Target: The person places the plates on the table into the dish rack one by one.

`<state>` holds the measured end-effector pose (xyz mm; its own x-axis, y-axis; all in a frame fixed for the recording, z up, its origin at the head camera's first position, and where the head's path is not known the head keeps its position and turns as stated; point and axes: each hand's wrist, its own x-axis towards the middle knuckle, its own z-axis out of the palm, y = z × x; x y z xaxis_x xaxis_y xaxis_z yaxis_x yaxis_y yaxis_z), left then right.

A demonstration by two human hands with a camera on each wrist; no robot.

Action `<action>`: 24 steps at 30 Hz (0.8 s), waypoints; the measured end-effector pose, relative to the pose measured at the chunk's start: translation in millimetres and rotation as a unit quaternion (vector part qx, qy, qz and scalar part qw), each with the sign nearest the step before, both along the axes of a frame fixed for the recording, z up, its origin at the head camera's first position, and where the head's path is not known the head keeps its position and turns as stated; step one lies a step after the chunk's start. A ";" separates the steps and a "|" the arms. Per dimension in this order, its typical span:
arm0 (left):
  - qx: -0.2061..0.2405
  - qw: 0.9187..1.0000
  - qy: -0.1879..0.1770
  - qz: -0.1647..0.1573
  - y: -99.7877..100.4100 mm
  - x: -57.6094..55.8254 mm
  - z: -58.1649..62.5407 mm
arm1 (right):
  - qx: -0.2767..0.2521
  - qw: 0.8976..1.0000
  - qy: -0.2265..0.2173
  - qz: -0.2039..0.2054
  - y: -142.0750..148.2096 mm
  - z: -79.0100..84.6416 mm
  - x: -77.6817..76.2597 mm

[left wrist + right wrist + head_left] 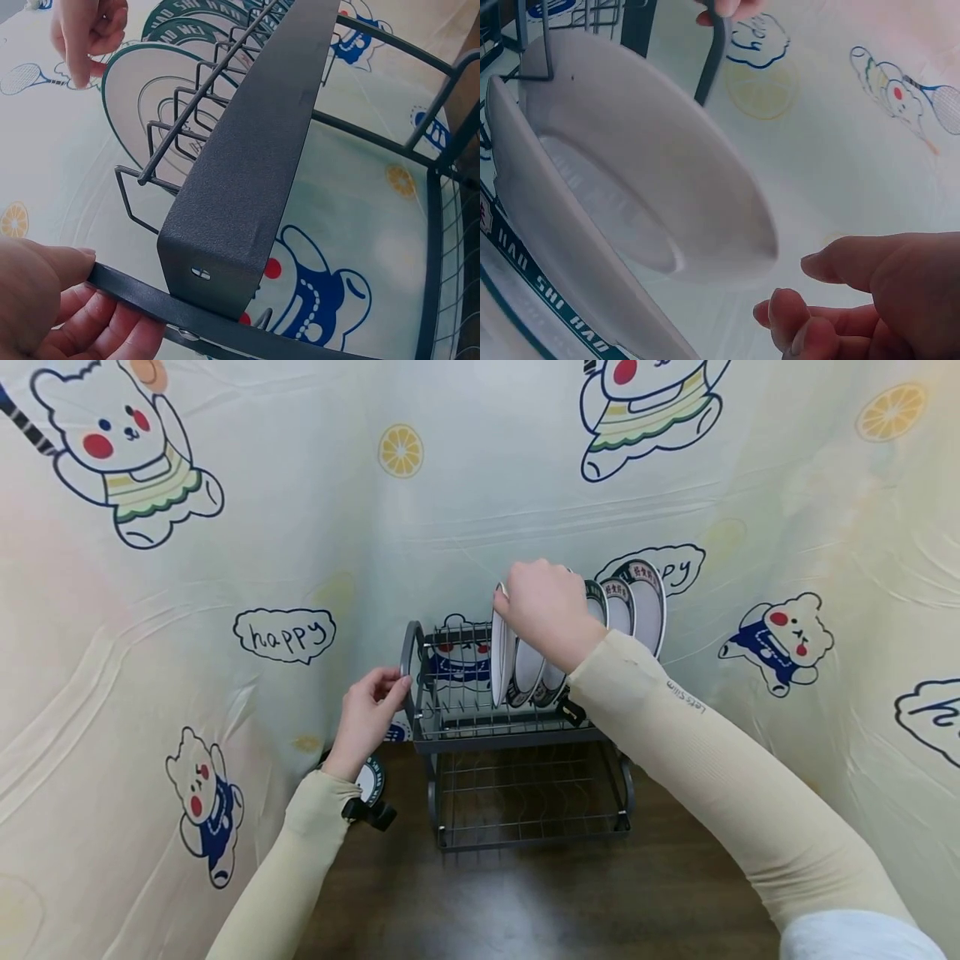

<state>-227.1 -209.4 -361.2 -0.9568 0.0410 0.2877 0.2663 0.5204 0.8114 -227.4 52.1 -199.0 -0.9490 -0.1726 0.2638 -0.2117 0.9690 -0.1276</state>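
Observation:
My left hand [367, 714] pinches the side frame of a dark grey two-tier dish rack [517, 741] between thumb and fingers. Several white plates with dark green patterned rims stand upright in the upper tier. The leftmost plate [501, 652] leans in the wire slots; its white underside [712, 202] fills much of the right wrist view. Beside that plate's top edge is my right hand [551, 610], thumb and fingers parted with nothing between them. A gap shows between the fingertips [786, 304] and the plate in the right wrist view.
Behind and around the rack hangs a pale cloth [465, 510] printed with bears and oranges. The rack stands on a dark wooden surface [525, 902]. A round green-rimmed dish [370, 781] lies partly hidden behind my left wrist. The lower tier [525, 789] is wire mesh.

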 end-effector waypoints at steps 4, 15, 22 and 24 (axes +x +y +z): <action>0.000 1.000 0.004 -0.001 0.4 0.0 -1.3 | -0.015 1.000 0.007 0.011 6.1 0.2 8.2; -0.012 1.000 0.017 0.005 0.9 1.6 -2.1 | -0.066 0.993 0.077 0.055 25.9 -12.7 38.0; -0.014 1.000 0.013 0.007 1.9 3.1 -0.8 | -0.123 0.981 0.125 0.086 48.9 -20.4 51.7; -0.014 1.000 0.011 0.007 2.4 3.2 -0.5 | -0.133 0.978 0.135 0.086 56.5 -22.3 54.3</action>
<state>-223.9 -207.0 -361.7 -0.9511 0.0365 0.3067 0.2758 0.5470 0.7904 -173.1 108.6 -221.3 -0.8014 -0.2143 0.5583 -0.4295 0.8559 -0.2879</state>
